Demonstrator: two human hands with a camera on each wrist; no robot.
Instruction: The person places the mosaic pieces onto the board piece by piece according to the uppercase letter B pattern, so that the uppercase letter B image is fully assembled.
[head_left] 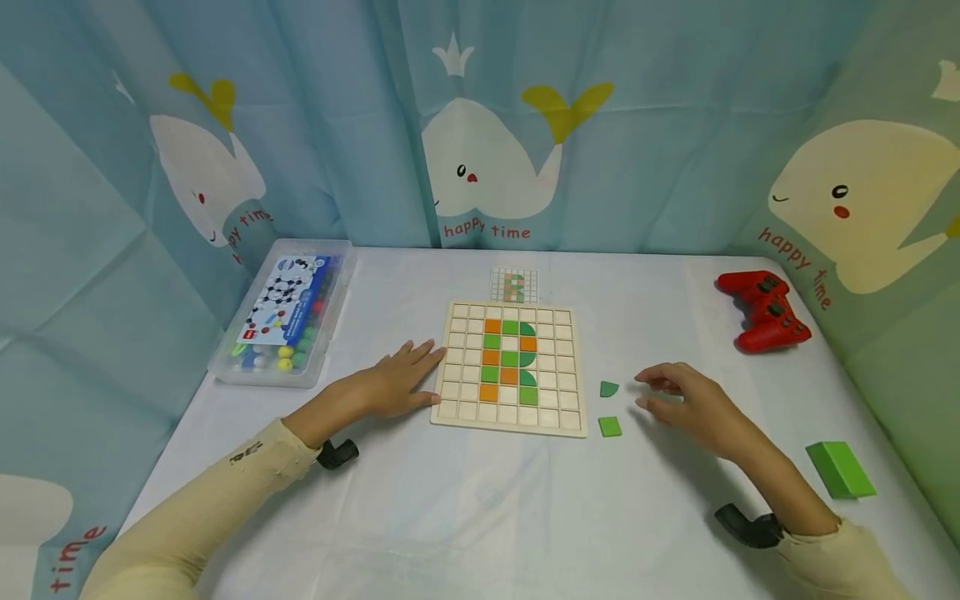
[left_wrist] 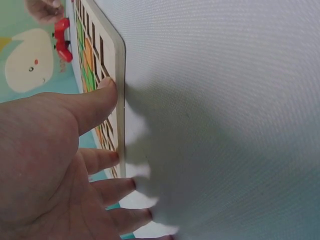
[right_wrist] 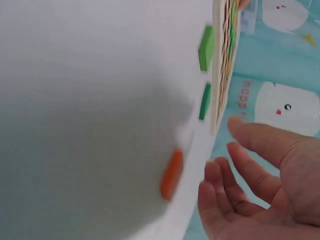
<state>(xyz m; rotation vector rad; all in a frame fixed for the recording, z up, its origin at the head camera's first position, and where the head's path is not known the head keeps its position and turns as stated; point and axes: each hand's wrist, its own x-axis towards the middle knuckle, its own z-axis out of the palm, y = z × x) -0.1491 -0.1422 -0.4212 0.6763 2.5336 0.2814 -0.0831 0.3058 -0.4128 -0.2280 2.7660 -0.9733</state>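
Note:
A wooden grid board [head_left: 562, 367] lies mid-table, holding orange and green square tiles and dark green rounded ones in a pattern. My left hand [head_left: 401, 379] rests at its left edge, fingers spread, thumb touching the rim [left_wrist: 120, 100]. To the board's right lie a dark green rounded tile [head_left: 608, 389] and a light green square tile [head_left: 610, 427]. My right hand [head_left: 686, 404] hovers beside these tiles with loosely bent fingers and nothing between them. An orange tile [right_wrist: 172, 175] shows on the table in the right wrist view; the hand hides it in the head view.
Behind the board lies a small pattern card [head_left: 514, 285]. A clear plastic box [head_left: 330, 333] with coloured balls stands at the left. On the right are a red game controller [head_left: 765, 311] and a green block [head_left: 840, 469]. A whale-print curtain [head_left: 660, 167] encloses the table.

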